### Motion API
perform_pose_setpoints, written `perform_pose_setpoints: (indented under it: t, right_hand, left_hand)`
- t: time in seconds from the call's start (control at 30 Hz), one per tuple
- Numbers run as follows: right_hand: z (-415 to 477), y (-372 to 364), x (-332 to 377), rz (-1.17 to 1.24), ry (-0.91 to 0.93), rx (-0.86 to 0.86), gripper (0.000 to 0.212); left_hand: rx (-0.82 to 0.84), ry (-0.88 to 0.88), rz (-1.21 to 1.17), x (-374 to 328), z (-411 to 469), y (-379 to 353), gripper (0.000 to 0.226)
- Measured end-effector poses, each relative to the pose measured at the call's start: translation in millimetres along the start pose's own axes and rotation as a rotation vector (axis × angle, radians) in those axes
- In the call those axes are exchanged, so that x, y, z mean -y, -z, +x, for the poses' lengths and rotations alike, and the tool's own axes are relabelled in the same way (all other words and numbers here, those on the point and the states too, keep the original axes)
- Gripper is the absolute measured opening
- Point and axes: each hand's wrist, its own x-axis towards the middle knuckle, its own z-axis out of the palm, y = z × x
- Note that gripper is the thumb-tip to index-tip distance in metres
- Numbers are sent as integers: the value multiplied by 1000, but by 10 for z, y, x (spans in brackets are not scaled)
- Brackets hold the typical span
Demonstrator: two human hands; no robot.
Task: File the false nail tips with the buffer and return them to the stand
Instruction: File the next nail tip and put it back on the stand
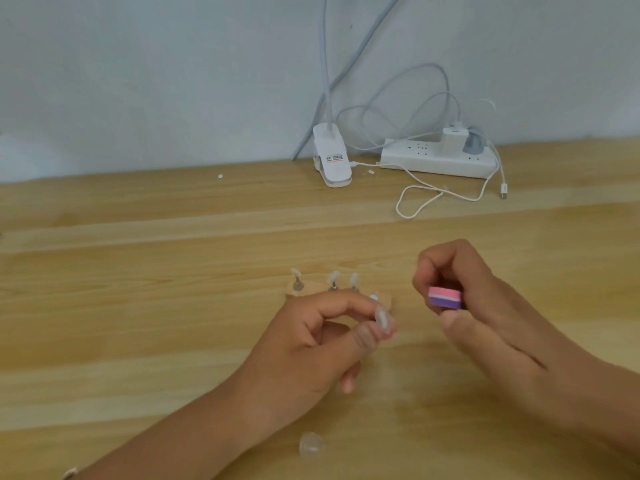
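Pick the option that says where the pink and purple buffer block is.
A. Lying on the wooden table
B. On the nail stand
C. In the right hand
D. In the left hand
C: the right hand grips the pink and purple buffer block, while the left hand pinches a clear false nail tip.

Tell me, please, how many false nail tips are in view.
5 false nail tips clearly: three upright on the stand, one pinched in the left hand, one loose on the table. A sixth may sit on the stand, partly hidden.

Soft even light, faint shadows – hands (346,341) motion-blurred, overall focus soft, edges slightly bowed.
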Motion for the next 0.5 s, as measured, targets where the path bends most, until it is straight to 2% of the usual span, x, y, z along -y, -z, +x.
perform_pose_setpoints:
  t: [0.13,0.23,0.33,0.43,0.5]
  right_hand:
    - [-79,-41,-80,10,-29,-28,21]
    - [-67,-147,-77,-4,55,-64,16]
    - [-70,-211,-85,73,85,-181,31]
    - [-91,-207,-90,128,119,-275,27]
    - [-89,-188,-83,107,160,-271,20]
  left_hand:
    - [-32,34,6,20,7,8,8]
    - [-33,24,27,57,13,24,5]
    - [-29,10,43,96,8,31,10]
    - [-22,12,20,119,14,42,5]
    - [-27,14,41,131,23,47,9]
